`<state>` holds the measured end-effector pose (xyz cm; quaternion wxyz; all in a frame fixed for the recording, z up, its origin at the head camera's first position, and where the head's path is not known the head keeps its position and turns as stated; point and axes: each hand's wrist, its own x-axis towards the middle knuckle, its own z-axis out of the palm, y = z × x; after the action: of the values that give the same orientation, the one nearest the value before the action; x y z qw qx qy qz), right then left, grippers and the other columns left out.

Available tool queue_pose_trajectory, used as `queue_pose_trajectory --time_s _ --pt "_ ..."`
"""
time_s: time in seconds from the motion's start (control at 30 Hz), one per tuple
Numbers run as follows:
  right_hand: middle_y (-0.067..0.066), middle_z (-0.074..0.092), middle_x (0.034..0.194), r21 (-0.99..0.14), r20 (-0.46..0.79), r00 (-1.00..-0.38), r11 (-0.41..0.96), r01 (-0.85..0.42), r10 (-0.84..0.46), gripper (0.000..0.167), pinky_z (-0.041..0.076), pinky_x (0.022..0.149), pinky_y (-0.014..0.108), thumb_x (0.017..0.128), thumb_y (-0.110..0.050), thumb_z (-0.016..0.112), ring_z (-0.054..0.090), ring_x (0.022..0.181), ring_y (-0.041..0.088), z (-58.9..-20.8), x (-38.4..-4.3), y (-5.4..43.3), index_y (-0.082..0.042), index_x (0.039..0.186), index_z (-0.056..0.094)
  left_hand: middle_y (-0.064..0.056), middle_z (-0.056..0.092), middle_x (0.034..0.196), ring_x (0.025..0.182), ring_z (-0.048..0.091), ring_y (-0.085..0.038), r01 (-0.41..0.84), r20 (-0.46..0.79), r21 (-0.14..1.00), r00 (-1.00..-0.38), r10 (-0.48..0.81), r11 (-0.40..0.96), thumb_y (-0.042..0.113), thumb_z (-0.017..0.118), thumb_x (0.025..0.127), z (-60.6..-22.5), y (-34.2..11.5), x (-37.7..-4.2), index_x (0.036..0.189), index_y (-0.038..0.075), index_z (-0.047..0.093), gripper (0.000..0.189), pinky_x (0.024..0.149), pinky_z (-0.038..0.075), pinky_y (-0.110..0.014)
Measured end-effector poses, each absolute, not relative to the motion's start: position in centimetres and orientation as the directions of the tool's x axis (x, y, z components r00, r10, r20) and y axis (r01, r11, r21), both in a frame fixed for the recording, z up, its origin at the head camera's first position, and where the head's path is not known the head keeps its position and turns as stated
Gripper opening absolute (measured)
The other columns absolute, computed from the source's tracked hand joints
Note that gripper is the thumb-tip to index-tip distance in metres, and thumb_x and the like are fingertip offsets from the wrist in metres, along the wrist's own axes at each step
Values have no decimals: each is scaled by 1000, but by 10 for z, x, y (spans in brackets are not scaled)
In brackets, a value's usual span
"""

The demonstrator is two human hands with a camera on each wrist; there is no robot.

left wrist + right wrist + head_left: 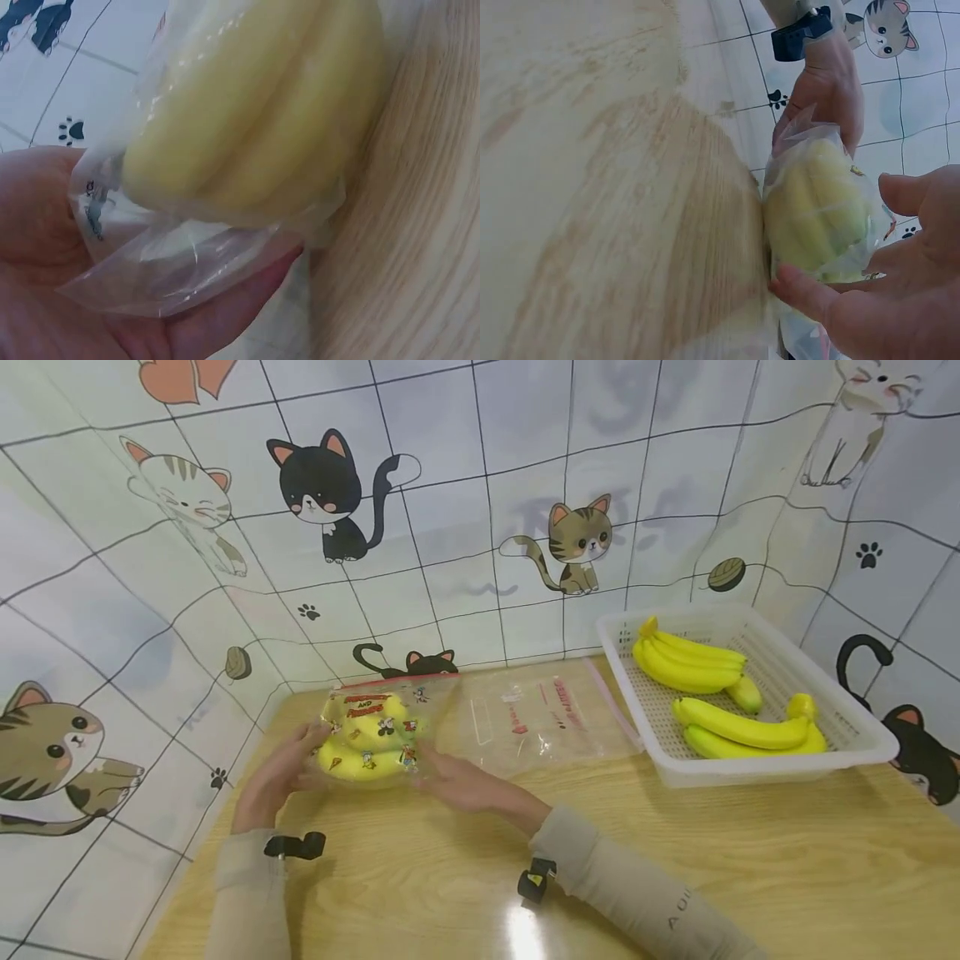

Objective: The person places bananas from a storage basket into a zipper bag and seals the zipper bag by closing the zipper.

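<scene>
A clear zip bag (438,697) with a red top edge and cartoon prints lies at the table's left, yellow bananas (352,762) inside it. At the bag's left end, my left hand (273,772) touches it; the left wrist view shows loose plastic across the palm and nearly straight fingers (232,307). My right hand (468,783) is at the bag's right end. In the right wrist view, its thumb and fingers (806,292) are spread beside the bag, with some fingertips hidden behind the plastic.
A second, flat clear bag (525,718) with a pink edge lies to the right. Beyond it stands a white plastic basket (738,772) holding two banana bunches (690,668). Cat-patterned wall covering (457,593) borders the wooden table (420,868) at the back and left.
</scene>
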<state>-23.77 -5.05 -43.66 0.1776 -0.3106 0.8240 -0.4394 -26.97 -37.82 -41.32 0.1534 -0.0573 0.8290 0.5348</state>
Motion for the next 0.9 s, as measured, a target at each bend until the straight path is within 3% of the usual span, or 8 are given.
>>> queue_pose_trajectory --time_s 0.07,0.17,0.3,0.43,0.57,0.63,0.77,0.9 --pt "7 12 173 -814 -35 -732 444 -375 -681 75 23 130 42 110 -43 43 26 158 28 -438 -237 -51 -10 166 6 -29 18 166 91 70 -15 -282 -347 876 -932 105 390 62 40 106 -416 -382 -267 166 10 -7 92 86 61 -40" --pt "6 15 172 -791 -42 -717 461 -401 -696 77 27 128 41 109 -43 45 32 155 28 -437 -235 -51 -10 166 6 -29 17 166 87 73 -18 -299 -361 881 -926 112 367 62 42 105 -417 -383 -264 165 7 -2 92 87 62 -41" --pt "10 18 172 -821 -20 -706 415 -393 -708 80 28 128 42 108 -42 49 42 151 30 -436 -232 -52 -10 166 4 -24 33 161 78 73 -18 -287 -342 875 -937 77 389 58 51 104 -413 -380 -266 164 5 15 88 85 62 -39" --pt "6 10 174 -878 9 -708 333 -343 -706 81 24 129 44 108 -42 49 37 153 30 -434 -230 -54 -13 167 2 -12 64 129 73 71 -13 -254 -301 868 -953 46 426 45 53 106 -406 -379 -268 162 5 23 76 78 62 -34" --pt "1 3 175 -908 31 -712 278 -314 -702 80 17 131 43 108 -41 50 18 160 26 -432 -229 -54 -14 167 4 3 70 100 75 71 -9 -227 -264 866 -964 21 445 37 49 108 -399 -378 -267 161 2 26 68 77 60 -28" --pt "1 5 175 -914 44 -709 258 -313 -704 79 18 131 44 107 -39 50 16 161 26 -432 -230 -54 -13 167 6 3 67 103 76 70 -8 -212 -238 865 -971 1 455 33 46 109 -395 -377 -266 159 0 30 63 76 60 -28" --pt "5 9 175 -919 63 -681 223 -325 -730 75 24 129 46 108 -33 51 17 161 28 -432 -231 -53 -10 166 10 -12 61 125 70 67 -6 -210 -196 860 -977 -80 466 26 41 110 -391 -377 -261 155 -3 39 53 72 62 -29" --pt "10 10 175 -925 64 -651 200 -323 -757 76 29 127 47 107 -30 53 16 161 29 -430 -231 -53 -8 166 11 -24 48 146 62 64 -6 -230 -180 852 -972 -150 470 25 38 110 -387 -378 -256 157 0 38 53 69 63 -30"
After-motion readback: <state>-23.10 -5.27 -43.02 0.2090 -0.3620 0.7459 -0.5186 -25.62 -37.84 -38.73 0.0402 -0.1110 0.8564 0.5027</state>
